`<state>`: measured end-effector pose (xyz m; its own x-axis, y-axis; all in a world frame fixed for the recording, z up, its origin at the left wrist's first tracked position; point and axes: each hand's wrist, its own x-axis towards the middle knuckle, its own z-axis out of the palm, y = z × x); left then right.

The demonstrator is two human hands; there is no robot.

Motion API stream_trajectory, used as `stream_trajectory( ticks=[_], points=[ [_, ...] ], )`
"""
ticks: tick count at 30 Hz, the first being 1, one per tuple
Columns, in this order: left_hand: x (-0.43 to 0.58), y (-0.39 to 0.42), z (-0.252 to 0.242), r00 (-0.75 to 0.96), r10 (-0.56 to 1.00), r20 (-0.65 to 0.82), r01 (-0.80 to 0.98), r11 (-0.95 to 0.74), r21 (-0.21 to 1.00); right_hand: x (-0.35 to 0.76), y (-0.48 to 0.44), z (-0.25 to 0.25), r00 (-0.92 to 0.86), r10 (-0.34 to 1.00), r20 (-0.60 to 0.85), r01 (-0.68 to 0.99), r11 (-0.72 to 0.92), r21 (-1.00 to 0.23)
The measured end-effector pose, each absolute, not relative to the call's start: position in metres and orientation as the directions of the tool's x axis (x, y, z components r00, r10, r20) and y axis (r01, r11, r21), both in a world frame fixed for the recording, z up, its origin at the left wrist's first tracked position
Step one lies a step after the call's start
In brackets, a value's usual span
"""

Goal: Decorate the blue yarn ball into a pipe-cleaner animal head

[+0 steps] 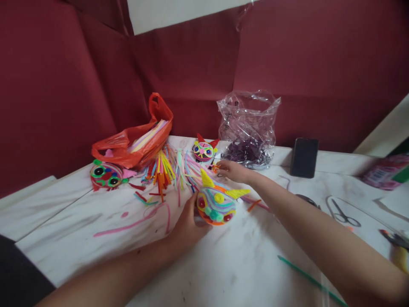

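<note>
My left hand [191, 219] is closed around the side of a pipe-cleaner animal head [217, 205], which has yellow horns, dark red eyes and blue, purple and orange stripes. Behind it, my right hand [230, 170] reaches across the table, its fingers drawn together at a small orange-yellow piece [215, 168]; whether they grip it is too small to tell. Just beyond those fingers stands another pipe-cleaner head [203, 151] with red horns. Bundles of loose pipe cleaners [164, 168] lie left of my right hand.
Far left are a green-eared pipe-cleaner head [107, 175] and a red plastic bag [140, 147] of pipe cleaners. A clear bag [249, 132] with purple strands stands at the back. Rightward are a phone [304, 157], scissors [343, 215] and a green pipe cleaner [306, 277].
</note>
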<state>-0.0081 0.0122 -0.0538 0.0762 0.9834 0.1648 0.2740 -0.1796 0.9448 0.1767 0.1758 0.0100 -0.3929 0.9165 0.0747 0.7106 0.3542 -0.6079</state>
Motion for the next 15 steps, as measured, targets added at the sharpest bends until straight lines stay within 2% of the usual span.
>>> stream_trajectory(
  ticks=[3,6,8,9,12,15],
  points=[
    [-0.010,0.011,-0.057,0.056,0.984,0.172,0.292,-0.181,0.939,0.198,0.163,0.006,-0.295,0.952,0.075,0.703,0.270,-0.658],
    [-0.009,0.012,-0.060,0.029,0.968,0.249,0.331,-0.244,0.911,0.229,0.127,-0.010,-0.257,0.966,0.006,0.666,0.181,-0.723],
    [-0.008,0.013,-0.059,0.043,0.956,0.290,0.338,-0.287,0.896,0.240,0.096,-0.025,-0.329,0.943,-0.045,0.442,0.111,-0.890],
    [-0.007,0.014,-0.059,0.055,0.950,0.307,0.335,-0.307,0.891,0.241,0.081,-0.032,-0.360,0.930,-0.073,0.354,0.063,-0.933],
    [-0.005,0.016,-0.057,0.098,0.933,0.347,0.322,-0.359,0.876,0.228,0.046,-0.045,-0.356,0.932,-0.065,0.148,-0.012,-0.989],
    [-0.004,0.017,-0.059,0.090,0.930,0.356,0.312,-0.365,0.877,0.209,0.031,-0.045,-0.371,0.928,-0.017,0.098,0.021,-0.995]
  ],
)
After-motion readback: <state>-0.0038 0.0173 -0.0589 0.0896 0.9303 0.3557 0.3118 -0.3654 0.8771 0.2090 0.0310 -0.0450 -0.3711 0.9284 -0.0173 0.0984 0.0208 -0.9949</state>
